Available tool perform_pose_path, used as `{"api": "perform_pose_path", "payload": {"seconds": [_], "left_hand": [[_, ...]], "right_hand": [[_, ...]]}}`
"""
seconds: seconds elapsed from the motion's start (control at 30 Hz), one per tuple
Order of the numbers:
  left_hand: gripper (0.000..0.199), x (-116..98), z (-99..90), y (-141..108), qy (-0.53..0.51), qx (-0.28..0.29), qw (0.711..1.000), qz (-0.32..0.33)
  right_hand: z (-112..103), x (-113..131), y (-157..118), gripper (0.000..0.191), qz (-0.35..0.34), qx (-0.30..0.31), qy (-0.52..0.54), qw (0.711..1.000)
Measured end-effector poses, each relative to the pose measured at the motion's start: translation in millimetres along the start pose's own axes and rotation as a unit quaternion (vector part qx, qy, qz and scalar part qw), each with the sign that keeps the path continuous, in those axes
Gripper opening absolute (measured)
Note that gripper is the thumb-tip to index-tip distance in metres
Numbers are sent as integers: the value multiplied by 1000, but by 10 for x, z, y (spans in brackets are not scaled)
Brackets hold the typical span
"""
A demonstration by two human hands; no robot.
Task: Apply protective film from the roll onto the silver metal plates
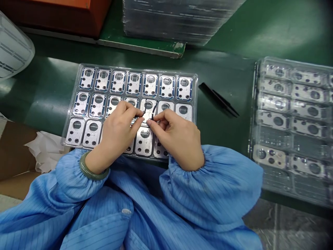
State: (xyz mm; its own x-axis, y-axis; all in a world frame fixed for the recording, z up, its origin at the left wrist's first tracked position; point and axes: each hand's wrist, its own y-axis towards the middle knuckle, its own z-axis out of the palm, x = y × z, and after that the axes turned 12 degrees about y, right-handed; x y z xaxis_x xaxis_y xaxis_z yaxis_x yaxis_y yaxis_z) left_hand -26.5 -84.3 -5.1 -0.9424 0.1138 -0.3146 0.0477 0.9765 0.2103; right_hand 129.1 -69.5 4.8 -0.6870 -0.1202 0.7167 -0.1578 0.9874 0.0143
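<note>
A clear plastic tray [130,66] lies on the green mat, holding rows of small rectangular metal plates. Plates in the top row, such as a blue-edged plate [150,85], have a blue border, while a bare metal plate [183,112] at the middle row's right end has none. Over the middle of the tray, my left hand [118,133] pinches a thin black hooked strip [144,112]. My right hand [175,133] pinches a thin black curved strip [153,113]. Both hands hide several plates. Black tweezers [218,99] lie on the mat right of the tray.
A second clear tray [256,90] with metal plates sits at right. A plastic-wrapped stack [177,21] and an orange box [52,14] stand at the back. Cardboard [15,156] and white paper [44,151] lie at left. My blue sleeves [208,184] cover the foreground.
</note>
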Motion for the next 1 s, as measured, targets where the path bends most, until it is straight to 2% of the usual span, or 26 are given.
{"api": "perform_pose_path", "payload": {"seconds": [0.13, 0.33, 0.43, 0.53, 0.6, 0.7, 0.83, 0.9, 1.0], "left_hand": [[8, 10, 19, -15, -22, -22, 1000, 1], [12, 16, -34, -14, -120, -66, 990, 34], [13, 0, -61, -24, -144, -100, 982, 66], [22, -28, -53, -56, -151, -140, 973, 103], [33, -48, -38, -83, -169, -145, 969, 107], [43, -65, -26, -105, -256, -91, 961, 57], [35, -65, -61, -86, -423, 14, 906, -25], [28, -70, -95, -70, -455, 49, 888, -41], [21, -87, -137, -59, -458, 63, 885, -52]], "right_hand": [[17, -32, -30, 10, -25, -34, 63, 997], [34, -62, -92, 10, -55, -100, 219, 969], [36, -47, -108, 6, -71, -114, 253, 958], [44, -39, -128, 4, -98, -166, 269, 943], [51, -42, -142, 4, -115, -206, 264, 935], [54, -49, -159, 4, -128, -227, 253, 932], [39, -41, -169, 4, -175, -203, 235, 934], [32, -32, -171, 1, -184, -184, 211, 942], [29, -22, -175, 4, -177, -176, 188, 950]]}}
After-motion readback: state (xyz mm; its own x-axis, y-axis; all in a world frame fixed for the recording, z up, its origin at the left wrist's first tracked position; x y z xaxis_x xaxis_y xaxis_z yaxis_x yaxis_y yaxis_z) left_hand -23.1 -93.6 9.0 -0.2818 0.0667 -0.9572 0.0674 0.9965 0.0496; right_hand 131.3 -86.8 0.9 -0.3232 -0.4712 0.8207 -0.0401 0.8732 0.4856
